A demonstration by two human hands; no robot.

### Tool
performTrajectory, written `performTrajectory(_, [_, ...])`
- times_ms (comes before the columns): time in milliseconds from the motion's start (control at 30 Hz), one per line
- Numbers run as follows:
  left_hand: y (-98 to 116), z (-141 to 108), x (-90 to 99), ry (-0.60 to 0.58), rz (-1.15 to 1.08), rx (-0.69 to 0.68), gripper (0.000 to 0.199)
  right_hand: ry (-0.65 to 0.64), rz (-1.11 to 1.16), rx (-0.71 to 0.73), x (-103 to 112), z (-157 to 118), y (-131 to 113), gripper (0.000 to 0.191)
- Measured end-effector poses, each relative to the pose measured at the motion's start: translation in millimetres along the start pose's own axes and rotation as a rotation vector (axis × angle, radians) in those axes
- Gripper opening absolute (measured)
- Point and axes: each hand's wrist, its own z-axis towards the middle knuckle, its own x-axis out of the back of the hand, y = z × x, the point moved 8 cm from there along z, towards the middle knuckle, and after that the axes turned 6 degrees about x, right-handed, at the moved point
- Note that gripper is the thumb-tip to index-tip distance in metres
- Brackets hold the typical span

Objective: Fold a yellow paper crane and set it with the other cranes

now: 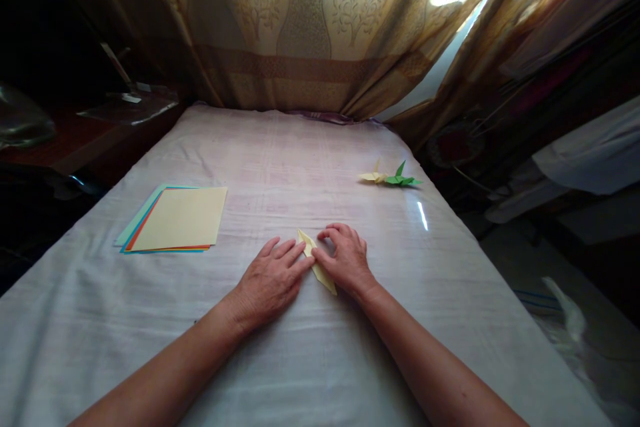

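Note:
A narrow strip of folded pale yellow paper [325, 277] lies slantwise on the white cloth, pointed at its far end. My left hand [273, 278] rests flat to the left of it, fingers spread, with the index finger and thumb touching the paper's left edge. From the other side, my right hand [349, 259] bends over the paper. Its thumb presses on the middle of the fold and its fingers are curled, partly covering the strip.
To the left lies a stack of square coloured paper sheets [183, 217], cream on top. At the back right sit a cream paper crane [374, 177] and a green paper crane [400, 179]. Patterned curtains [305, 33] hang beyond the cloth-covered surface [260, 147].

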Motion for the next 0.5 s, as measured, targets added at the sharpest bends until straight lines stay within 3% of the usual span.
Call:
performTrajectory(267, [0.5, 0.7, 2.6, 0.037, -0.005, 0.001, 0.039, 0.048, -0.070, -0.041, -6.8, 18.3, -0.1, 0.013])
performTrajectory(500, [-0.2, -0.5, -1.2, 0.029, 0.000, 0.006, 0.039, 0.060, -0.100, -0.041, -12.8, 31.6, -1.8, 0.022])
